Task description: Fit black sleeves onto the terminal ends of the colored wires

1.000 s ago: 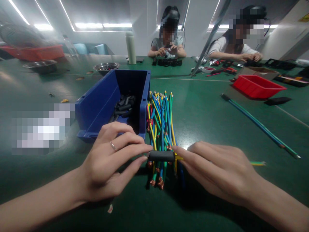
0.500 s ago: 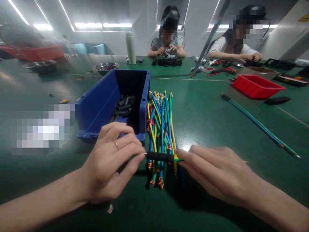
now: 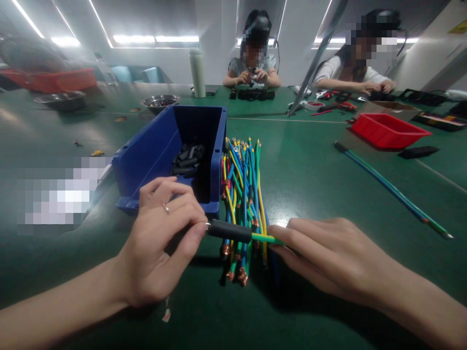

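Between my hands a green-and-yellow wire (image 3: 264,238) runs through a black sleeve (image 3: 230,230). My left hand (image 3: 164,243), a ring on one finger, pinches the silvery tip at the sleeve's left end. Thumb and fingers of my right hand (image 3: 324,262) are closed on the wire to the right of the sleeve. Beneath lies a bundle of cut wires (image 3: 242,184) in blue, green, yellow and red, several with frayed copper ends. Behind my left hand a blue bin (image 3: 146,165) holds several short black sleeve pieces (image 3: 188,159).
At right lie a long blue-and-green cable (image 3: 390,185) and a red tray (image 3: 390,131). Metal bowls (image 3: 160,102) and a pale bottle (image 3: 197,73) stand farther back. Two people (image 3: 253,68) work across the green table, beyond a slanted metal pole (image 3: 317,58).
My left hand has moved left and slightly up, with the black sleeve following it. More of the green-and-yellow wire shows between sleeve and right hand, which has hardly moved.
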`<state>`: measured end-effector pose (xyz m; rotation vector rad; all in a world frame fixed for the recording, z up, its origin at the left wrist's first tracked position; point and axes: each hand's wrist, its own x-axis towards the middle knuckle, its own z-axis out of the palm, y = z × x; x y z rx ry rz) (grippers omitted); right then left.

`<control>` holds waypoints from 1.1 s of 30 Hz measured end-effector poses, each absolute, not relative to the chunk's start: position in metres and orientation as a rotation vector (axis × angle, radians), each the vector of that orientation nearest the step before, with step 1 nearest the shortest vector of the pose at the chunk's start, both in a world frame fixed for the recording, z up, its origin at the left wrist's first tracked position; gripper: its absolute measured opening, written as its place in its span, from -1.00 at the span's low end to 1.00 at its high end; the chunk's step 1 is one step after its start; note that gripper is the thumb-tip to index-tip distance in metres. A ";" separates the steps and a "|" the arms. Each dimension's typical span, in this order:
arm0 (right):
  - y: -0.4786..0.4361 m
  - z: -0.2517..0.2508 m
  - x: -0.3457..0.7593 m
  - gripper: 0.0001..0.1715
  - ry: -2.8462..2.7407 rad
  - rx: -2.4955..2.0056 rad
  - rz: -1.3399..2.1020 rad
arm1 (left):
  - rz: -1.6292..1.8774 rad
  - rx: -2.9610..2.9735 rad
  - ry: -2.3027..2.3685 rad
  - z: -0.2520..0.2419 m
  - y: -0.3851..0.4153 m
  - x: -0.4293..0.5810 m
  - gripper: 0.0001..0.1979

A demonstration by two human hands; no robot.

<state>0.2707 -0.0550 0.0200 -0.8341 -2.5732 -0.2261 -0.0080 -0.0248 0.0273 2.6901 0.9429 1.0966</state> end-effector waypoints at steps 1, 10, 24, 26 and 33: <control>-0.055 0.021 0.272 -0.81 -2.575 -0.822 -0.239 | 1.108 2.673 0.955 0.027 -0.024 -0.008 -0.80; -0.056 0.030 0.272 -0.62 -2.573 -0.714 -0.361 | 1.160 2.599 0.933 0.024 -0.023 -0.011 -0.80; -0.053 0.034 0.277 -0.56 -2.344 -1.018 -0.665 | 1.239 2.793 0.787 0.023 -0.028 -0.009 -0.78; -0.052 0.034 0.278 -0.56 -2.337 -1.101 -0.705 | 1.165 2.832 0.697 0.021 -0.030 -0.007 -0.79; -0.050 0.026 0.281 -0.52 -2.316 -1.570 -0.743 | 0.885 2.952 0.494 0.015 -0.032 -0.002 -0.77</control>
